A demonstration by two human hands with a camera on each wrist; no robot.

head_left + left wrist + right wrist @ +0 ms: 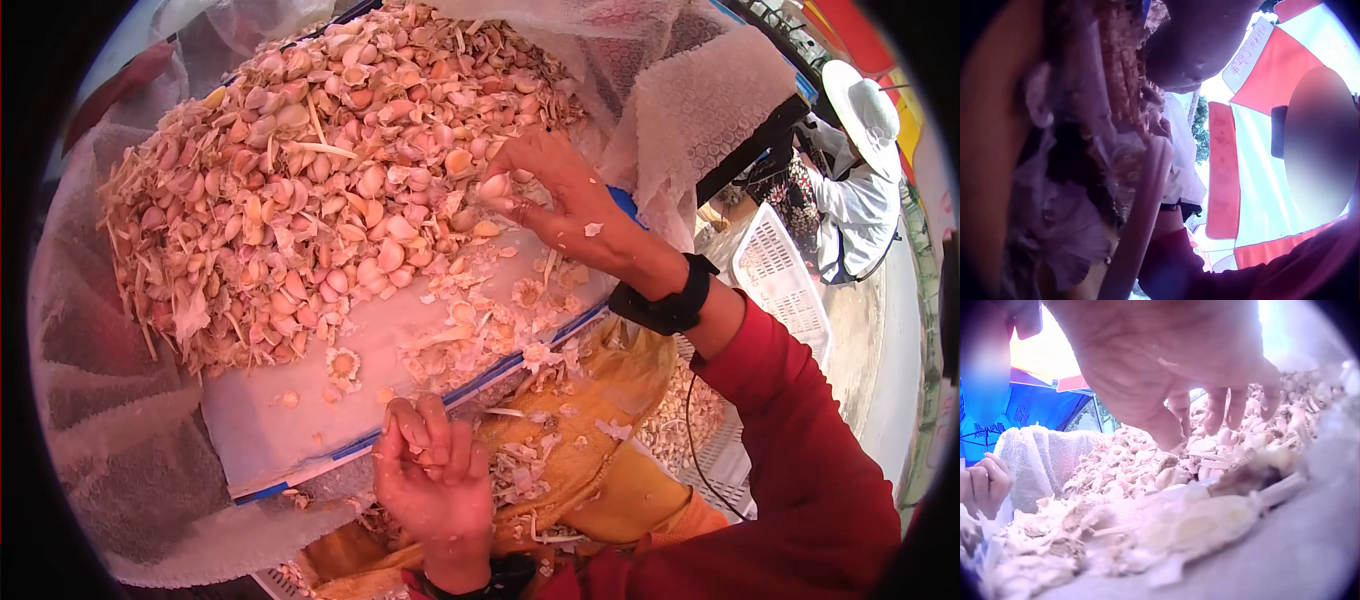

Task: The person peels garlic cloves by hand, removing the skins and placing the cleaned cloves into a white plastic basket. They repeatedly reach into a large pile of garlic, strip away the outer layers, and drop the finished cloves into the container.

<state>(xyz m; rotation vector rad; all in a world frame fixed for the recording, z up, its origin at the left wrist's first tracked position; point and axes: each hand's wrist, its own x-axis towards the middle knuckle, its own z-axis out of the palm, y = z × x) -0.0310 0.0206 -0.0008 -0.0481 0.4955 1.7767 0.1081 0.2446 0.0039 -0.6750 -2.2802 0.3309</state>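
Note:
A large heap of pinkish garlic cloves and papery skins [330, 190] covers much of a pale board [300, 410] in the head view. At the heap's right edge is my right hand [570, 205], thumb and fingers bent down among the cloves. A clove-like piece lies at its fingertips; whether it is held is unclear. In the right wrist view the fingers of my right hand [1172, 362] are spread onto the heap [1129, 462]. My left hand [435, 475] is palm up below the board's near edge, fingers curled in, with pale bits at the fingertips but no clear object.
Skins and root discs [470, 335] are scattered on the board. Clear bubble wrap [700, 95] surrounds the heap. Yellow-orange cloth [590, 430] lies below the near edge. White plastic crates [780, 275] are at the right, near a person in a wide white hat [862, 115].

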